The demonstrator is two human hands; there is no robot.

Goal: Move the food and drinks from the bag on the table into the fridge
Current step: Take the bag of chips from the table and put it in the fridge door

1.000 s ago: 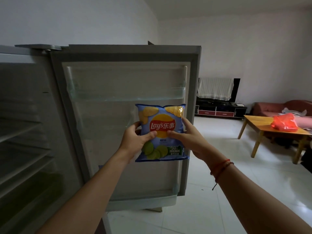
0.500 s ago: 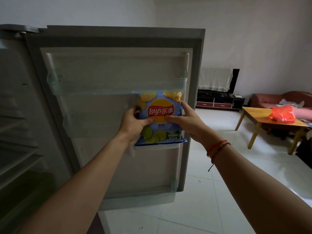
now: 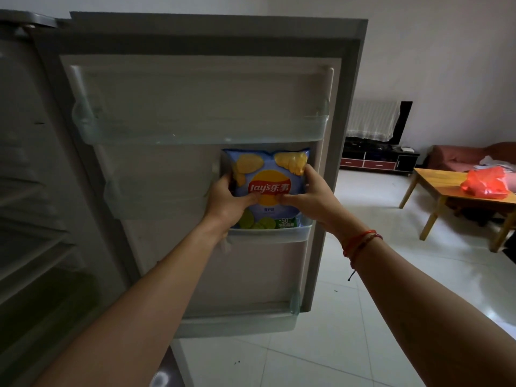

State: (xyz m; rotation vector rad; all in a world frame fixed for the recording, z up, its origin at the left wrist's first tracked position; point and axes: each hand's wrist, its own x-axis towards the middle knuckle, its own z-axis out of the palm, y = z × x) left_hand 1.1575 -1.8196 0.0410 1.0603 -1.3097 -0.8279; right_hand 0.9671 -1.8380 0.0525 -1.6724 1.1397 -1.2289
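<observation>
A blue Lay's chip bag (image 3: pixel 268 177) stands upright with its bottom inside the middle shelf (image 3: pixel 296 230) of the open fridge door (image 3: pixel 195 101). My left hand (image 3: pixel 226 199) grips the bag's left edge, thumb across the front. My right hand (image 3: pixel 310 194) grips its right edge, thumb on the logo. Far right, a red plastic bag (image 3: pixel 485 182) lies on a wooden table (image 3: pixel 435 188).
The fridge interior (image 3: pixel 30 219) with wire shelves is on the left, dark. The door's top shelf (image 3: pixel 195 132) and bottom shelf (image 3: pixel 237 322) hold nothing visible. A TV stand (image 3: pixel 377 160) and a sofa (image 3: pixel 458 157) stand by the far wall across white floor tiles.
Both hands have lowered the chip bag into the door's middle shelf. I have come closer to the door, which now fills more of the view.
</observation>
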